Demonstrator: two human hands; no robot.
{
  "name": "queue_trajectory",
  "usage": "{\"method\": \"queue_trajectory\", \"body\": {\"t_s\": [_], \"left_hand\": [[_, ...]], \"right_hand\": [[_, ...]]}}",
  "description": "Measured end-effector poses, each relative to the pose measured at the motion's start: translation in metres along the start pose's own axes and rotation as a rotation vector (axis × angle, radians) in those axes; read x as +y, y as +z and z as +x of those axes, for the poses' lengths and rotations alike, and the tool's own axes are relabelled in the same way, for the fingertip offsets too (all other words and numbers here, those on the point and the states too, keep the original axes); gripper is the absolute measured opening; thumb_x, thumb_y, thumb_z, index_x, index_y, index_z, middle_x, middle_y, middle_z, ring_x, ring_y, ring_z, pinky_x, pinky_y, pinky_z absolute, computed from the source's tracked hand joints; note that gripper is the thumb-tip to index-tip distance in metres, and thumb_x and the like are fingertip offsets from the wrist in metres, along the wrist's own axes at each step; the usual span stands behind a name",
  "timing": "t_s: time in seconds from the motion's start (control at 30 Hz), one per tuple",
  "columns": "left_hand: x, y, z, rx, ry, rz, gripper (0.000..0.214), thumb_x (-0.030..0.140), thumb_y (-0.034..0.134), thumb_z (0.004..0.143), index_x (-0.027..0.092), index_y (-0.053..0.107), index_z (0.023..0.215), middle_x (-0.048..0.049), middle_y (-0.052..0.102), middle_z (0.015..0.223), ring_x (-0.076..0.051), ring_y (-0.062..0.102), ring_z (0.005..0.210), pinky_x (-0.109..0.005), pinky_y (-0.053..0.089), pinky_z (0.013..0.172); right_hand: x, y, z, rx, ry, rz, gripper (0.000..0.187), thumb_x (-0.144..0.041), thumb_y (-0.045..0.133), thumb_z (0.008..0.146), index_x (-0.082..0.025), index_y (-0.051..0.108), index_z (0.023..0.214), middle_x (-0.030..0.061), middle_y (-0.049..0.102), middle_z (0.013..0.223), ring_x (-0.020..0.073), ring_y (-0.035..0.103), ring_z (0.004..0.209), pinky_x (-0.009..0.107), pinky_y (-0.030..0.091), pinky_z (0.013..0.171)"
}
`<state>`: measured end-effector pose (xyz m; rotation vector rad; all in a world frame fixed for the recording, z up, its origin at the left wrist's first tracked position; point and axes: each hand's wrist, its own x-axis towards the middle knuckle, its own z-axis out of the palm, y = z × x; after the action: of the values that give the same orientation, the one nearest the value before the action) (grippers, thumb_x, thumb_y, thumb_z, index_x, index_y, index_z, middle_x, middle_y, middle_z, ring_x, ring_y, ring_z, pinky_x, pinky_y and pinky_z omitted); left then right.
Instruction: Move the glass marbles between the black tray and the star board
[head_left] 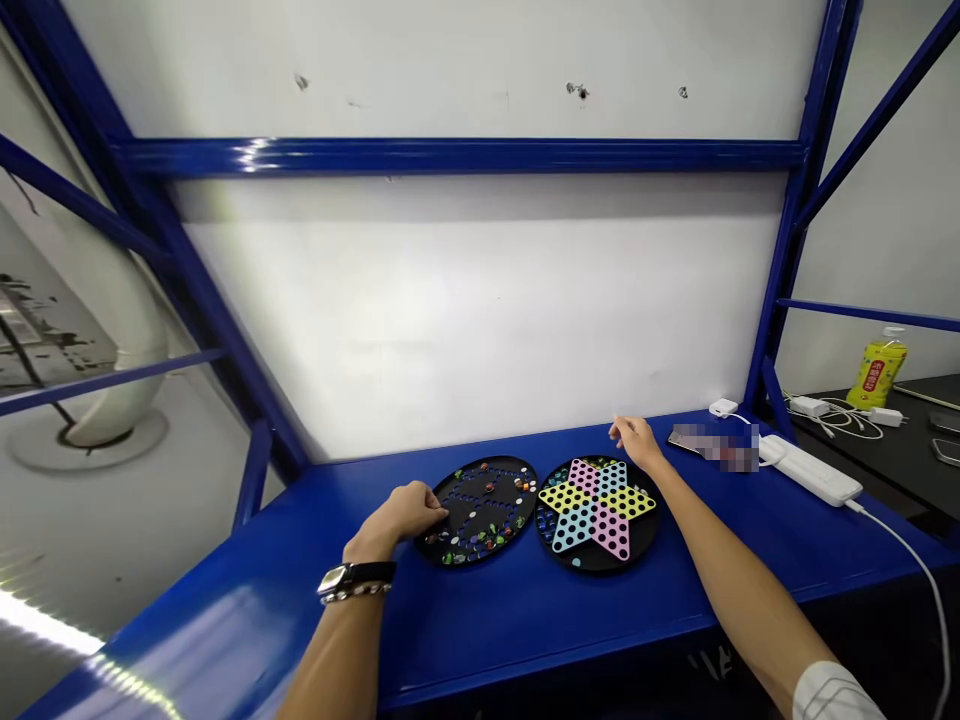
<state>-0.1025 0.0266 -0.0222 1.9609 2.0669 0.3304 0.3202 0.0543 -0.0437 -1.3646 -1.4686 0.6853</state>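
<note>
My left hand (406, 512) rests over the left side of a round black tray (459, 492), its fingers pinched together. Whatever they may hold is hidden. Coloured and white marbles lie on that tray, mostly along its right and lower parts. Beside it stands a second round black tray (559, 562), with a star-shaped Chinese checkers board (596, 503) in pink, yellow and blue lying over it. More marbles show around the star's points. My right hand (636, 442) is just beyond this tray's far right edge, fingers curled together; a small pale spot shows at the fingertips, too small to name.
Both trays sit on a blue table (315, 530) framed by blue metal bars (465, 157). To the right lie a partly blurred phone (686, 440), a white power strip (810, 470) with a cable, and a charger (723, 408). A yellow drink bottle (879, 370) stands on a black table.
</note>
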Motion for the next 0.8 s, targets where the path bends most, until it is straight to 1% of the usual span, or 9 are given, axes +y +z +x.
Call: {"method": "queue_trajectory", "body": {"t_s": [0.1,0.2,0.27,0.33,0.43,0.53,0.63,0.7,0.8], "left_hand": [[0.018,0.0,-0.007,0.008,0.106,-0.01,0.02,0.04,0.061,0.07,0.022,0.068,0.07,-0.0041,0.074,0.072,-0.023,0.069,0.071,-0.029,0.05,0.063],[0.054,0.004,-0.019,0.156,0.303,-0.141,0.029,0.045,0.053,0.083,0.021,0.067,0.09,-0.0045,0.075,0.082,-0.021,0.068,0.077,-0.031,0.052,0.072],[0.084,0.011,-0.03,0.214,0.431,-0.24,0.031,0.046,0.051,0.088,0.021,0.066,0.098,-0.0046,0.074,0.087,-0.02,0.067,0.079,-0.031,0.053,0.075],[0.113,0.021,-0.04,0.242,0.556,-0.305,0.028,0.043,0.052,0.089,0.021,0.066,0.1,-0.0042,0.074,0.089,-0.019,0.066,0.08,-0.03,0.053,0.074],[0.141,0.037,-0.047,0.317,0.695,-0.394,0.017,0.034,0.056,0.089,0.021,0.065,0.092,-0.0018,0.072,0.083,-0.015,0.064,0.074,-0.026,0.052,0.071],[0.148,0.047,-0.046,0.399,0.683,-0.479,0.009,0.023,0.056,0.083,0.019,0.063,0.08,0.0006,0.068,0.073,-0.011,0.059,0.062,-0.023,0.049,0.064],[0.147,0.05,-0.042,0.378,0.649,-0.539,0.006,0.021,0.059,0.078,0.018,0.064,0.076,0.0013,0.067,0.069,-0.011,0.059,0.06,-0.021,0.048,0.06],[0.147,0.049,-0.042,0.347,0.641,-0.567,0.006,0.022,0.061,0.076,0.018,0.066,0.075,0.0011,0.068,0.069,-0.011,0.059,0.061,-0.021,0.048,0.059],[0.147,0.047,-0.042,0.315,0.631,-0.603,0.007,0.023,0.063,0.075,0.018,0.067,0.077,0.0001,0.069,0.071,-0.012,0.061,0.062,-0.022,0.049,0.059]], "right_hand": [[-0.005,0.002,0.0,0.0,-0.017,0.068,0.05,-0.058,0.042,0.089,-0.018,0.06,0.066,0.0067,0.066,0.072,0.0161,0.058,0.06,0.028,0.048,0.065],[-0.013,0.009,-0.003,-0.063,-0.001,0.135,0.051,-0.06,0.045,0.09,-0.017,0.062,0.068,0.0057,0.065,0.071,0.0121,0.052,0.053,0.027,0.045,0.059],[-0.022,0.02,-0.008,-0.216,0.028,0.196,0.053,-0.062,0.044,0.091,-0.016,0.065,0.073,0.0047,0.065,0.07,0.0093,0.046,0.047,0.025,0.041,0.052],[-0.033,0.035,-0.017,-0.432,0.038,0.249,0.056,-0.065,0.043,0.091,-0.016,0.066,0.078,0.0036,0.064,0.067,0.008,0.041,0.043,0.024,0.035,0.046],[-0.05,0.064,-0.036,-0.645,-0.035,0.272,0.057,-0.068,0.043,0.092,-0.017,0.059,0.07,0.0001,0.056,0.057,0.0084,0.038,0.043,0.024,0.029,0.044],[-0.058,0.087,-0.053,-0.696,-0.049,0.371,0.057,-0.07,0.039,0.092,-0.021,0.043,0.063,-0.0052,0.039,0.048,0.0084,0.031,0.043,0.024,0.023,0.042],[-0.056,0.098,-0.059,-0.7,-0.008,0.456,0.052,-0.07,0.04,0.092,-0.023,0.037,0.068,-0.009,0.028,0.049,0.0077,0.022,0.041,0.024,0.018,0.041],[-0.054,0.099,-0.059,-0.713,0.006,0.464,0.049,-0.068,0.041,0.092,-0.023,0.039,0.072,-0.0095,0.027,0.052,0.0078,0.021,0.042,0.024,0.018,0.041],[-0.053,0.093,-0.054,-0.669,-0.053,0.388,0.046,-0.064,0.047,0.091,-0.022,0.046,0.073,-0.0073,0.033,0.054,0.009,0.028,0.047,0.023,0.023,0.045]]}}
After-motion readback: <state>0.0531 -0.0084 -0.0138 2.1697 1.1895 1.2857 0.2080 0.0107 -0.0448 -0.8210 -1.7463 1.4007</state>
